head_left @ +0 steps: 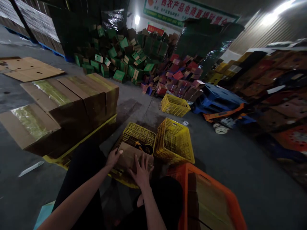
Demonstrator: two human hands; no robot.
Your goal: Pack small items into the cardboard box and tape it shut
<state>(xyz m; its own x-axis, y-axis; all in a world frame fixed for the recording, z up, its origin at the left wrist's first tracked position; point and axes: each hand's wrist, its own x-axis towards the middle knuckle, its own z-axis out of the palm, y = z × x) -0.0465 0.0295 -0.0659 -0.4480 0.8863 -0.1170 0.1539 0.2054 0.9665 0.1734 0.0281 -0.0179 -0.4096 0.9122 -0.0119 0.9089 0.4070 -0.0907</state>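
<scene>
A small brown cardboard box (129, 156) sits in front of me on the near end of a yellow mesh crate (137, 134). My left hand (113, 157) grips the box's left side, fingers curled round its edge. My right hand (141, 171) lies flat on the box's top and front with fingers spread. A black and yellow tape dispenser (144, 147) lies in the crate just behind the box. My dark-clothed legs fill the bottom of the view.
A second yellow crate (175, 140) stands to the right, a third (175, 105) farther back. An orange crate (208, 198) is at my right knee. Taped cartons (69, 105) sit on a yellow pallet at left. Piles of green and red boxes rise behind; a blue pallet jack (220, 105) stands right.
</scene>
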